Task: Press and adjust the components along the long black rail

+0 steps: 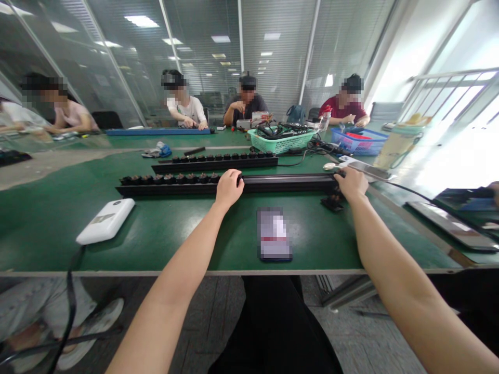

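Note:
A long black rail [288, 183] lies across the green table, with a row of small black modules [181, 179] along its left half. My left hand [230, 188] is closed over the rail's middle, beside the last visible module. Its fingers curl round a small black module [239, 180], mostly hidden by the hand. At the rail's right end, my right hand [354, 183] is closed, thumb and fingers pinching the dark end; exactly what they cover is hard to see. Just below lies a loose black module [332, 202]. Behind is a second black rail [218, 164] carrying similar modules.
A phone [275, 234] lies near the front edge, and a white power bank [106, 221] with a cable is at left. Behind stand a green basket [280, 141] of cables and a blue basket [360, 143]. Several people sit across the table. A bottle [399, 148] stands right.

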Available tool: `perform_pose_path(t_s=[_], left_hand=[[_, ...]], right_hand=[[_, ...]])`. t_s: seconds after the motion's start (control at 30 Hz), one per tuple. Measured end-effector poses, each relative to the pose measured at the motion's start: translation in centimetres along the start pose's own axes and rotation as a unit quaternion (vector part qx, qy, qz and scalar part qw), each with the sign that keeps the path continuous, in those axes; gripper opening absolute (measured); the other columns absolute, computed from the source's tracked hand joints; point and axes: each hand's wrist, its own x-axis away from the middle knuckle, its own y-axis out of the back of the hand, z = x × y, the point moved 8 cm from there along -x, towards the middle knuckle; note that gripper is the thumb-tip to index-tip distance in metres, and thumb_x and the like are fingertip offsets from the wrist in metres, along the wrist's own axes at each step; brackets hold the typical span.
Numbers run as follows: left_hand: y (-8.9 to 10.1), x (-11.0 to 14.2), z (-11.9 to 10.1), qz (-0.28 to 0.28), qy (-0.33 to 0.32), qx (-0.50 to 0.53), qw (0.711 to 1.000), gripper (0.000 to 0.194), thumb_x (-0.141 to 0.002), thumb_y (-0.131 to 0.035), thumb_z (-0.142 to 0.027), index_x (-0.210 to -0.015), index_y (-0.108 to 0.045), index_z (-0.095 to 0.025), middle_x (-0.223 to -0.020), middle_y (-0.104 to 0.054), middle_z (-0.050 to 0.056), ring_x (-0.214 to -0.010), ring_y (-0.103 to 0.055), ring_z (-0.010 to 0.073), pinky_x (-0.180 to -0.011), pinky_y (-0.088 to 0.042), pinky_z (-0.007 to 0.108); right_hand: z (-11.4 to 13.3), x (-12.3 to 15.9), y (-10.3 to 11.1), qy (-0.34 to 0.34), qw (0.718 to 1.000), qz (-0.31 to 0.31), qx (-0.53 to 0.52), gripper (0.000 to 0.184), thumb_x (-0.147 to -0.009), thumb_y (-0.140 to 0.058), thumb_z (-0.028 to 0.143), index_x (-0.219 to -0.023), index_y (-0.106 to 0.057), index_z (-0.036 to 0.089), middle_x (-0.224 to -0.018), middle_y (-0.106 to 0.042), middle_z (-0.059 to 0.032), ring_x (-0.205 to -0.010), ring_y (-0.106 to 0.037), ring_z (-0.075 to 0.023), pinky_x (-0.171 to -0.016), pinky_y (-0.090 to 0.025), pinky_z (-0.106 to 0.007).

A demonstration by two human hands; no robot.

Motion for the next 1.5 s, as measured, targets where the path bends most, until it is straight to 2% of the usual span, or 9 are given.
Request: perform_pose_path(t_s=[0.63, 0.93, 1.5], left_hand=[[0.2, 0.1, 0.0, 0.003, 0.009, 0.004, 1.000, 0.031, -0.095, -0.051, -0.022, -0.120, -0.068, -0.020, -0.128, -0.068, 0.011, -0.121, -0.063, 0.0266, -0.111, -0.050, 0.041], [0.1, 0.1, -0.1, 0.005, 0.003, 0.000, 1.000, 0.031, -0.095, -0.051, -0.020, -0.120, -0.068, -0.017, -0.128, -0.068, 0.012, -0.123, -0.062, 0.0266, -0.112, -0.049, 0.040], [0.2, 0.1, -0.1, -0.001, 0.005, 0.002, 1.000, 0.031, -0.095, -0.051, -0.022, -0.120, -0.069, -0.019, -0.128, -0.068, 0.011, -0.121, -0.063, 0.0267, -0.111, -0.050, 0.042]], right_hand=[[-0.4, 0.0, 0.2, -0.023, 0.999, -0.005, -0.033, 0.032, -0.093, -0.062, 0.035, -0.119, -0.073, 0.020, -0.112, -0.071, -0.0168, -0.111, -0.065, -0.0331, -0.093, -0.050, -0.044], [-0.8, -0.4, -0.2, -0.016, 0.998, 0.012, -0.059, 0.036, -0.092, -0.063, 0.032, -0.124, -0.069, 0.018, -0.117, -0.070, -0.0166, -0.113, -0.063, -0.0310, -0.096, -0.048, -0.041], [-1.6, -0.7, -0.7, -0.045, 0.995, -0.005, -0.090, 0.034, -0.088, -0.063, 0.032, -0.118, -0.071, 0.020, -0.110, -0.069, -0.0152, -0.110, -0.064, -0.0330, -0.095, -0.050, -0.046]])
